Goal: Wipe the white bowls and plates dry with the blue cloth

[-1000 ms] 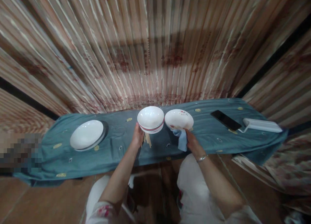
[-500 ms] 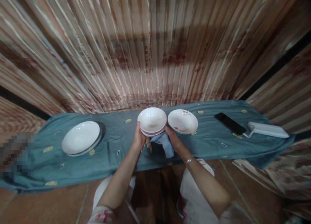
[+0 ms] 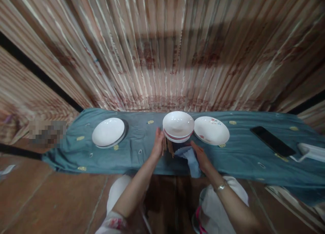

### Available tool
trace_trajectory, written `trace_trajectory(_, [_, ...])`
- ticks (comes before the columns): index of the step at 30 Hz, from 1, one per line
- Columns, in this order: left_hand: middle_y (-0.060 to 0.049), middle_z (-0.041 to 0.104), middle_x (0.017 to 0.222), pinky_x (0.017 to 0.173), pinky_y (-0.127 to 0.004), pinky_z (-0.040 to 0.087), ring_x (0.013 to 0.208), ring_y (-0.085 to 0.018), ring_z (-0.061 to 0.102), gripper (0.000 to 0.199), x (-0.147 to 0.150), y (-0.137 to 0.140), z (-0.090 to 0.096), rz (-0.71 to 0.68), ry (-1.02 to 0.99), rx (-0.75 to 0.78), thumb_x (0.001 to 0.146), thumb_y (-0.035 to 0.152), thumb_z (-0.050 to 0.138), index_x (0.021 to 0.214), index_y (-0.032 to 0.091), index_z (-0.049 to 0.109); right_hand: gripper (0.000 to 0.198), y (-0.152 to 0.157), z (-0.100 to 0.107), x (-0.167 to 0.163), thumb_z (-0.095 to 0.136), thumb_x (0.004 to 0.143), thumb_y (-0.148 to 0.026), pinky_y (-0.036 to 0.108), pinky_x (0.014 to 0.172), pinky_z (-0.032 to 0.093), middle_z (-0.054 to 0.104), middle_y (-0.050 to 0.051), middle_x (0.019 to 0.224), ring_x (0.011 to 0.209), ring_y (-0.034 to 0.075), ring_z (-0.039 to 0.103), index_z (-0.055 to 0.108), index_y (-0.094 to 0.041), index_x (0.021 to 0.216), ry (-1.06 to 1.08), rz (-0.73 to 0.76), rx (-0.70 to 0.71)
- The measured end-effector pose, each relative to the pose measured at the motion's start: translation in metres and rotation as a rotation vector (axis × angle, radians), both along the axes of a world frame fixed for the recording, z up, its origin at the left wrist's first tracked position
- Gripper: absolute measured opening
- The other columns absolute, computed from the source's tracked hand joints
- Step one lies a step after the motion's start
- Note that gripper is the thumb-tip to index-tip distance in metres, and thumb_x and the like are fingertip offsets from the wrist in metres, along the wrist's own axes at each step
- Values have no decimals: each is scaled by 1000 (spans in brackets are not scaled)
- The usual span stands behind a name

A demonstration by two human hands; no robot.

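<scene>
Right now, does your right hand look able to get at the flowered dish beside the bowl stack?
Probably yes: the right hand is near the front edge of the flowered dish, with nothing visible between them. The blue cloth in that hand might hamper a grip.

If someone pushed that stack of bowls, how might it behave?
The stack of bowls is probably breakable, judging by its glossy, ceramic-looking surface. That shine suggests slippery sides too. Piled several high, it may tip or shift if pushed hard.
</scene>
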State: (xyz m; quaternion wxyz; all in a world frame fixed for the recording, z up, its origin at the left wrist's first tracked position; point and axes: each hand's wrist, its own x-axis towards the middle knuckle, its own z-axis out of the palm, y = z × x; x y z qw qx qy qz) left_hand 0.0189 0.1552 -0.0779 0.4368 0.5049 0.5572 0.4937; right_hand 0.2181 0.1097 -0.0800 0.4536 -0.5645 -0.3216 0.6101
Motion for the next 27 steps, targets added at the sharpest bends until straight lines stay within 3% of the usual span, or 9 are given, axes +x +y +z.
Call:
trace_trajectory(2, [-16,45,151,112,-43,39,139,-26,44,57,-37,-4,4,86,276,93,91,40,51,143,18,42,57,-13,0,-10,68,64,-74,42,83,50,76,8,78,81,28,69,75,-20,82,35,126,-66])
trace_trajectory(4, [-17,45,150,119,-45,26,143,-27,36,57,-83,-4,15,162,385,140,82,29,64,136,17,50,53,-23,5,-26,69,66,-71,41,82,50,76,8,81,79,27,68,76,-21,83,74,224,-59])
trace_trajectory(5, [-20,44,150,119,-48,25,144,-29,34,57,-107,-4,21,204,566,162,80,26,65,134,14,52,52,-26,9,-35,70,66,-70,40,82,50,76,8,83,80,27,68,76,-21,84,88,273,-42])
trace_trajectory(8, [-26,41,150,117,-62,11,148,-39,19,53,-171,-4,33,289,808,95,76,17,67,127,10,57,53,-32,25,-62,71,66,-68,39,82,49,75,8,85,83,27,67,76,-20,88,110,379,6])
trace_trajectory(11, [-25,49,144,113,-67,16,146,-41,23,35,-207,-9,30,236,1054,-6,82,21,61,116,12,62,55,-35,38,-82,72,66,-68,37,78,48,75,7,84,80,24,66,76,-18,89,99,447,12])
trace_trajectory(13, [-22,56,139,110,-66,25,142,-40,34,25,-216,-14,22,208,1060,-5,87,20,53,107,14,66,54,-37,43,-90,71,67,-67,35,77,47,75,7,84,79,23,66,76,-18,89,101,479,16])
trace_trajectory(18, [-15,65,129,111,-50,36,131,-30,51,26,-219,-18,7,202,1008,54,87,20,48,103,19,69,54,-34,36,-101,68,69,-69,34,76,47,74,5,80,76,22,66,76,-18,86,143,508,-28])
trace_trajectory(21, [-11,70,122,112,-45,37,127,-27,55,27,-221,-18,6,220,977,94,86,21,48,100,20,71,53,-26,29,-107,68,69,-69,33,76,48,74,4,77,76,21,66,76,-19,84,134,547,-48])
trace_trajectory(27, [-12,73,116,106,-46,45,119,-30,61,27,-217,-27,11,244,923,131,84,24,50,97,20,74,51,-8,11,-110,64,70,-71,39,82,52,76,7,77,80,25,70,76,-22,74,215,553,-89])
